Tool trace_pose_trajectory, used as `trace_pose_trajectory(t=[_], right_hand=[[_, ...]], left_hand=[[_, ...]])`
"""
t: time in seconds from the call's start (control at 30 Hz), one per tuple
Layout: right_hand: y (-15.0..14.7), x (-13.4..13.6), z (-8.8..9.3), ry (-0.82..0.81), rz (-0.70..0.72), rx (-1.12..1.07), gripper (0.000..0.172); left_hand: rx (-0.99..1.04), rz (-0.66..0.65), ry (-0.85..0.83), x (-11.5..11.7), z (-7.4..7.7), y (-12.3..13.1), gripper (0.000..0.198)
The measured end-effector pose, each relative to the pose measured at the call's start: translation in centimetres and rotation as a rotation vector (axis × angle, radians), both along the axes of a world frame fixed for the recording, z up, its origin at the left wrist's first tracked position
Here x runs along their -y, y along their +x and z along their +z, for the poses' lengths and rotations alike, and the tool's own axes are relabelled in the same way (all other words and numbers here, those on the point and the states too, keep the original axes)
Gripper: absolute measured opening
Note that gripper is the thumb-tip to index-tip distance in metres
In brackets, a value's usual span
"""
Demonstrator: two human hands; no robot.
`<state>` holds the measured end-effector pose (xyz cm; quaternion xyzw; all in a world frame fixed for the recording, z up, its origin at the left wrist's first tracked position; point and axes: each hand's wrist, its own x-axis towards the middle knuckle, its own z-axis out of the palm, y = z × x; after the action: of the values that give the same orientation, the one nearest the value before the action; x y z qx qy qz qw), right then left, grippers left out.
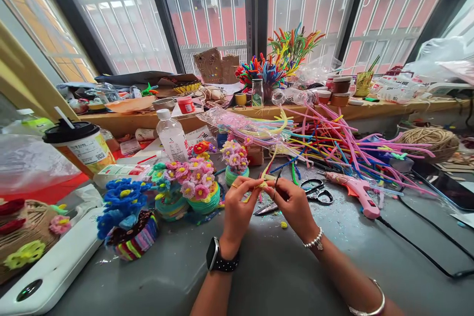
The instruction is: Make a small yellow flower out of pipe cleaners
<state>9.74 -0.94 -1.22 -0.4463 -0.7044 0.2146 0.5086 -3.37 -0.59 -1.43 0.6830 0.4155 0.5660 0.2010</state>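
Note:
My left hand [240, 202] and my right hand [292, 202] meet above the middle of the grey table [281, 276]. Both are closed, their fingertips pinching a pale yellow pipe cleaner [263, 184] that is bent into a small shape. One end of it seems to stick up past the fingers. A thin dark piece rises by the right fingers, but I cannot make out what it is. Scissors [321, 196] with black handles lie behind my right hand, blades toward the left. A small yellow bit [283, 225] rests on the table below the hands.
Pipe-cleaner flower pots, one blue [128, 217] and one pink [198, 182], stand left. A pink glue gun [357, 190] with a black cord lies right, before a heap of loose pipe cleaners [344, 138]. A bottle [172, 136], a drink cup [79, 143] and a white device [55, 261] are left.

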Motion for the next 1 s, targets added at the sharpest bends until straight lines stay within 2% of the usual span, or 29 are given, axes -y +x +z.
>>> trace_pose_trajectory(t=[0.1, 0.23, 0.43, 0.57, 0.73, 0.9, 1.0], right_hand=[[-0.2, 0.1, 0.1, 0.0, -0.003, -0.005, 0.022], [-0.2, 0.1, 0.1, 0.021, -0.05, 0.003, 0.02], [-0.1, 0.1, 0.4, 0.016, -0.053, 0.003, 0.02], [0.2, 0.2, 0.7, -0.056, 0.029, -0.122, 0.022], [0.6, 0.0, 1.1, -0.196, 0.016, -0.328, 0.029], [0.8, -0.4, 0.8, -0.248, 0.059, -0.468, 0.026], [0.8, -0.5, 0.6, -0.271, 0.07, -0.485, 0.026]], left_hand=[[0.018, -0.011, -0.064, 0.0, 0.1, -0.1, 0.017], [0.093, -0.102, -0.148, -0.1, 0.1, -0.1, 0.019], [0.164, -0.161, -0.163, 0.0, 0.4, 0.2, 0.015], [0.225, -0.201, -0.198, 0.0, 0.6, 0.1, 0.014], [0.284, -0.256, -0.281, 0.0, 0.6, -0.1, 0.014], [0.253, -0.429, -0.387, 0.2, 0.9, -0.1, 0.011], [0.307, -0.563, -0.504, 0.3, 1.1, -0.1, 0.015]])
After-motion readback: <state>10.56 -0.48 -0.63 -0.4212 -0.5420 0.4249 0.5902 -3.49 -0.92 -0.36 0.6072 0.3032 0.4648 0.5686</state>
